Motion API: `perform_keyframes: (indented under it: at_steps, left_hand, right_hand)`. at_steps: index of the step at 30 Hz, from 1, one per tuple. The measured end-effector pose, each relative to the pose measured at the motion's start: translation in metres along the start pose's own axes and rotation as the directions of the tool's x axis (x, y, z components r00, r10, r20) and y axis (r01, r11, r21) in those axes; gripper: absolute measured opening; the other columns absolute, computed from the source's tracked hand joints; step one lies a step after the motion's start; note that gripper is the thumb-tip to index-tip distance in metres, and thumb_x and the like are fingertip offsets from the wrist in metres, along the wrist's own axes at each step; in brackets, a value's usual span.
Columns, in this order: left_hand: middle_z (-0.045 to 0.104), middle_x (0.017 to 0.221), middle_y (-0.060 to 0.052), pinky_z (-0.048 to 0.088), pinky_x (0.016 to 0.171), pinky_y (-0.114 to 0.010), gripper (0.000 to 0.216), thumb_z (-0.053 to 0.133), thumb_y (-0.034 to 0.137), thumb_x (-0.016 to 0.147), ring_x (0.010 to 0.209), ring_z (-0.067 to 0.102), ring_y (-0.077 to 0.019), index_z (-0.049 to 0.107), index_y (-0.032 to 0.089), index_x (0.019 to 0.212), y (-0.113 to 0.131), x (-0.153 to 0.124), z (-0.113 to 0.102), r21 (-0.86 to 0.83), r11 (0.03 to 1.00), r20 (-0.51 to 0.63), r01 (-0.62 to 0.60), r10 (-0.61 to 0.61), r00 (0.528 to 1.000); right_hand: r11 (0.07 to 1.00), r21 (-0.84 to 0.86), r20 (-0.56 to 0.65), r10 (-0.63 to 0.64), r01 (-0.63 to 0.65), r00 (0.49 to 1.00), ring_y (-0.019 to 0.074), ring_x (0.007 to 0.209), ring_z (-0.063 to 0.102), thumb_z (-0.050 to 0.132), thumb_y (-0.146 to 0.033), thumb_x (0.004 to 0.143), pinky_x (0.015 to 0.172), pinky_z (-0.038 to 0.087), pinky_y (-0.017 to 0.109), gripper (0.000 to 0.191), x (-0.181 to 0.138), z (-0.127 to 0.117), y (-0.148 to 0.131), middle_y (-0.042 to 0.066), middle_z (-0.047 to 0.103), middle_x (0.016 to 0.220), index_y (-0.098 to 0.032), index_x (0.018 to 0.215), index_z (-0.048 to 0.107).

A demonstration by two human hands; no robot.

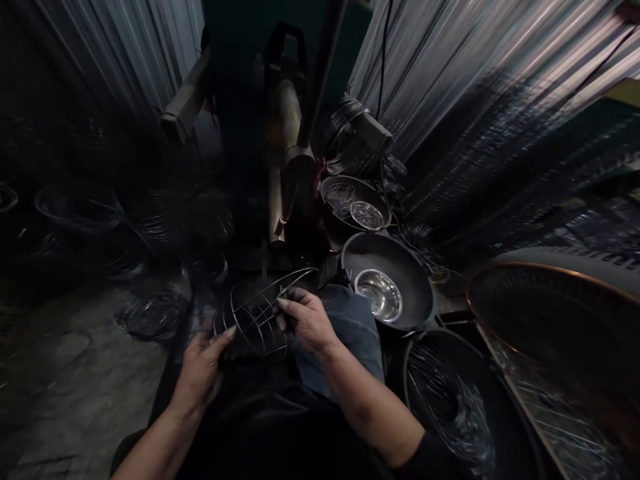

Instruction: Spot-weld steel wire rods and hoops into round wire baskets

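A round wire frame [260, 310] made of thin metal rods sits between both hands above my lap. My left hand [203, 367] grips its near left edge, fingers curled around the rim. My right hand [307, 320] holds its right side, fingers closed on the wires. A blue cloth [353, 330] covers my right knee under the right hand.
A dark pan [415, 293] with a small steel bowl [380, 293] stands to the right. Behind it another pan [333, 190] holds small metal parts. A basin of wire pieces [450, 400] lies at lower right. A machine with a wooden handle [283, 153] stands ahead. Wire rings are piled on the left floor [80, 207].
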State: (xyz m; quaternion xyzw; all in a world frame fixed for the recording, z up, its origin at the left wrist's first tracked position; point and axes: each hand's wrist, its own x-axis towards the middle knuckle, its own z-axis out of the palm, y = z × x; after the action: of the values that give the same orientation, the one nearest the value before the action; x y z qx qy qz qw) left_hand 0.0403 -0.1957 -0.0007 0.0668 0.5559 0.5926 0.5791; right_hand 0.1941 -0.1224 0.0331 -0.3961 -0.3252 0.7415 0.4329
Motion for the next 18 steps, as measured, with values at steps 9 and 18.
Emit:
perform_keyframes:
  at_steps: [9,18]
  left_hand:
    - [0.059,0.125,-0.013,0.049,0.093,-0.045,0.094,0.075,0.041,0.068,0.111,0.059,-0.0295,0.024,0.028,0.146,-0.006,-0.020,-0.036,0.533,0.829,0.018,-0.171,0.191,0.981]
    - [0.052,0.134,-0.007,0.036,0.103,-0.053,0.073,0.052,0.018,0.070,0.124,0.046,-0.0295,0.038,0.029,0.141,0.033,-0.013,-0.017,0.673,-0.107,0.726,-0.732,0.280,0.628]
  right_hand:
    - [1.000,-0.022,0.004,0.021,-0.021,1.000,0.0075,0.036,0.047,0.070,-0.023,0.056,0.034,0.034,0.017,0.015,-0.005,0.008,0.019,-0.003,0.060,0.051,-0.015,0.065,0.061]
    - [1.000,-0.028,0.026,0.005,-0.004,1.000,0.0057,0.036,0.043,0.069,-0.023,0.059,0.033,0.030,0.016,0.015,-0.014,-0.001,0.011,-0.003,0.059,0.053,-0.014,0.068,0.061]
